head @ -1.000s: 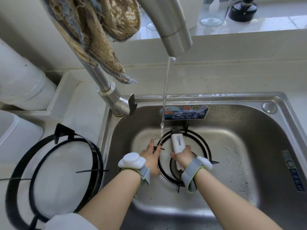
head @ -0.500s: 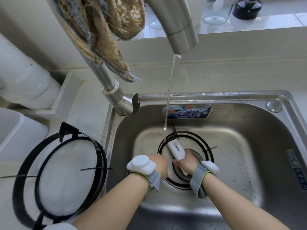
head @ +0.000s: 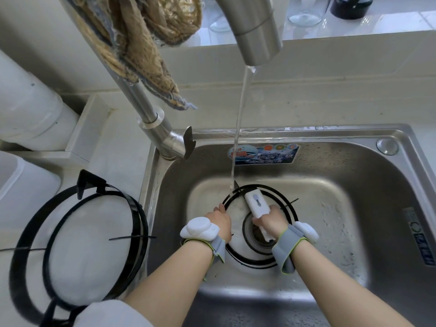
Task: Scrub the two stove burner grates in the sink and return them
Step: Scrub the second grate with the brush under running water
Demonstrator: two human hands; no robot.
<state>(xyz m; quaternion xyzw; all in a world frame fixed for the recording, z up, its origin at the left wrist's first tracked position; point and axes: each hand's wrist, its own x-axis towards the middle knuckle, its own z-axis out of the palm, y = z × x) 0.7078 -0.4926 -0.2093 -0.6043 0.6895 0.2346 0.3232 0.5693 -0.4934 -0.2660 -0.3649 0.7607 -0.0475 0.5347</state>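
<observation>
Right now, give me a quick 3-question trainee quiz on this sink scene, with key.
1. True or false: the left hand holds the sink grate by its ring.
2. What does the right hand have in its grip? A) cloth B) white brush C) faucet handle
3. Fill in: the second grate lies on the ___, left of the sink.
Key: 1 true; 2 B; 3 counter.

Two black burner grates: one point(head: 247, 262) in the sink point(head: 330, 132), one point(head: 139, 215) on the worktop point(head: 113, 138). One sink, one faucet point(head: 257, 31), one white-handled brush point(head: 257, 204). Two hands, left point(head: 220, 219) and right point(head: 271, 219), each with one wristband. Two glasses on the sill.
</observation>
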